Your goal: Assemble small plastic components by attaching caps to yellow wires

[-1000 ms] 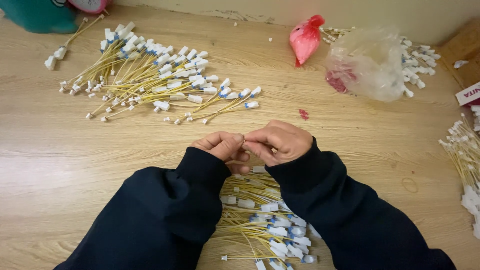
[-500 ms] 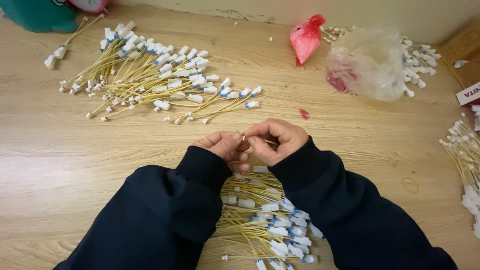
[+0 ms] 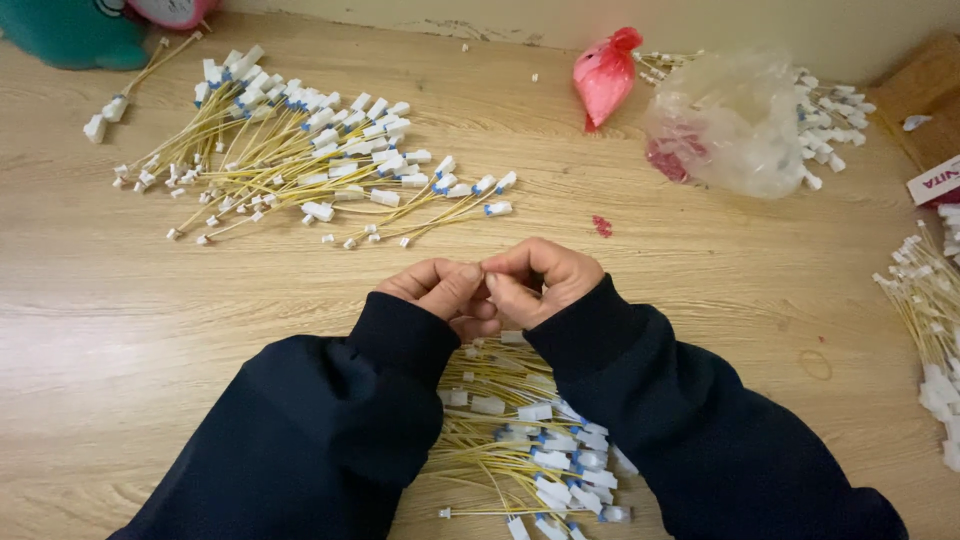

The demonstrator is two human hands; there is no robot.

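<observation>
Right now, hands: left hand [image 3: 440, 292] and right hand [image 3: 540, 283] are curled and pressed fingertip to fingertip at the centre of the wooden table [image 3: 120, 330].
Pinch: whatever sits between the thumbs and forefingers is hidden; too small to tell what it is.
Left hand: knuckles up, thumb tucked against the right one's thumb, fingers folded in.
Right hand: fingers bent over, tips meeting the left hand's.
Sleeves: dark sleeves [image 3: 330, 420] run from both wrists down to the bottom edge.
Near pile: a heap of yellow wires with white and blue plugs [image 3: 530, 450] lies just below the hands, between the forearms, partly covered by them.
Far pile: a bigger fan of the same yellow wires [image 3: 300, 150] spreads out upper left, well apart from the hands.
Right edge: a third bundle of wires [image 3: 930, 320] lies at the right border.
Back right: a clear plastic bag [image 3: 725, 125] slumps beside a small pink bag [image 3: 605, 75]; loose white plugs [image 3: 830, 115] scatter behind it.
Speck: a tiny red bit [image 3: 602, 226] rests on the table just above the right hand.
</observation>
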